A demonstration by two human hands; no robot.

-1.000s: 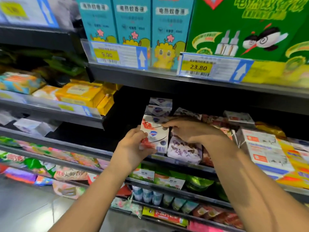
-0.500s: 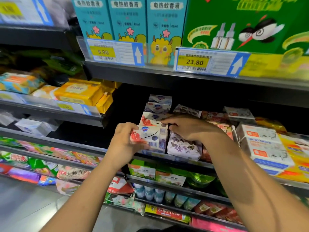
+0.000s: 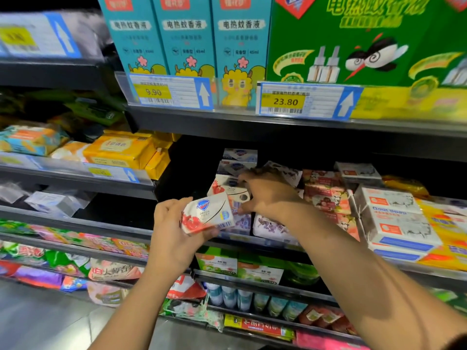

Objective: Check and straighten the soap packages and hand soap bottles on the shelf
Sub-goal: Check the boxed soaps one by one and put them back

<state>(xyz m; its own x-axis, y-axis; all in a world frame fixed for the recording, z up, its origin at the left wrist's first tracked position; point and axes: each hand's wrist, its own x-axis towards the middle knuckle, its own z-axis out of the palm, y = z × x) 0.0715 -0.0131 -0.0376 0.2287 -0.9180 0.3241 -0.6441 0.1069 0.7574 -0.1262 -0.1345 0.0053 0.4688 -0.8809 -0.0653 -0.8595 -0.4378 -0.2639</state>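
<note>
My left hand (image 3: pixel 171 231) grips a white and red soap box (image 3: pixel 206 213), held just in front of the middle shelf and tilted. My right hand (image 3: pixel 267 195) reaches into the shelf and curls its fingers round another white and red soap box (image 3: pixel 227 189) in the stack. Above that box lie two white and blue soap boxes (image 3: pixel 238 160). Below my right hand sit purple-flower soap packs (image 3: pixel 270 227). No hand soap bottles are plainly visible.
Pink soap packs (image 3: pixel 326 193) and white goat soap boxes (image 3: pixel 394 218) fill the shelf to the right. Yellow soap bars (image 3: pixel 121 150) lie on the left shelf. Teal boxes (image 3: pixel 187 34) and a green box (image 3: pixel 353 39) stand above. Lower shelves (image 3: pixel 252 281) hold green boxes and bags.
My left hand has pulled the white and red soap box out of the stack, toward me and down, turning it flat. My right hand stays on the stack.
</note>
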